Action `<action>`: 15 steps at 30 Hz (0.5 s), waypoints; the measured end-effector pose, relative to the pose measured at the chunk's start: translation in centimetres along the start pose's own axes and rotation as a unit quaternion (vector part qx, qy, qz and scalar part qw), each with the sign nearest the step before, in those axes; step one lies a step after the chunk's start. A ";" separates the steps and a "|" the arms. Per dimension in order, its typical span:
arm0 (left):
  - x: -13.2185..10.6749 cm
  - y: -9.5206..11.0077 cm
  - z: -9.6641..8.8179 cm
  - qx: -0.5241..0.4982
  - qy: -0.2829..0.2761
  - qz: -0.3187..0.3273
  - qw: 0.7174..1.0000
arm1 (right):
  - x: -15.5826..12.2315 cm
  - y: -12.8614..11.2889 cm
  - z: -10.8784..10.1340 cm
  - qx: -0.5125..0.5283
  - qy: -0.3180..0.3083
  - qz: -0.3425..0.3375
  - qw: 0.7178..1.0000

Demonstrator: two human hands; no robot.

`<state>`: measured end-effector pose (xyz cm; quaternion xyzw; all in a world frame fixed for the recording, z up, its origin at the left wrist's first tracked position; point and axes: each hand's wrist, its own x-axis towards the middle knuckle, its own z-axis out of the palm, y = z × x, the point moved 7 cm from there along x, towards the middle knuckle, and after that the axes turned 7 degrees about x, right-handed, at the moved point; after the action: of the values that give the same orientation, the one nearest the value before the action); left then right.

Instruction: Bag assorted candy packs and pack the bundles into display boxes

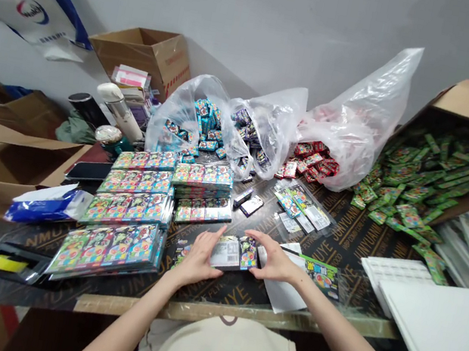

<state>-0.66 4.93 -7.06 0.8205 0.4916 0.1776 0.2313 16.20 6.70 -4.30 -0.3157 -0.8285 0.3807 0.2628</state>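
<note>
My left hand [198,257] and my right hand [273,259] together pinch a clear sleeve of small colourful packs [234,251] from either end, just above the dark table [355,236]. Both hands have fingers closed on its edges. To the left lie several stacks of filled sleeves [133,206], laid out in rows. A flat green pack [320,273] and white paper [284,293] lie under my right wrist.
Three clear plastic bags hold blue [193,123], purple [254,127] and red packs [314,159] at the back. A tipped carton [461,149] spills green packs at right. White sheets [447,334], a tape dispenser [7,264], cardboard boxes [5,159] and bottles [119,110] surround.
</note>
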 end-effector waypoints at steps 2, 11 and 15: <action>-0.1 0.3 -0.2 -0.036 -0.018 0.008 0.999 | 0.2 -0.3 0.2 0.046 -0.028 -0.004 0.999; 0.6 -1.1 -1.2 -0.074 0.043 -0.074 0.994 | 0.5 -0.3 -0.2 -0.028 0.066 0.042 0.997; 0.7 -0.7 0.2 -0.032 0.007 -0.059 0.998 | 4.0 4.6 -7.3 -0.126 0.223 0.090 0.962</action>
<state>-0.79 5.78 -7.56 0.7808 0.5350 0.1854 0.2641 20.00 15.31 -3.00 -0.4963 -0.7585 0.2151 0.3634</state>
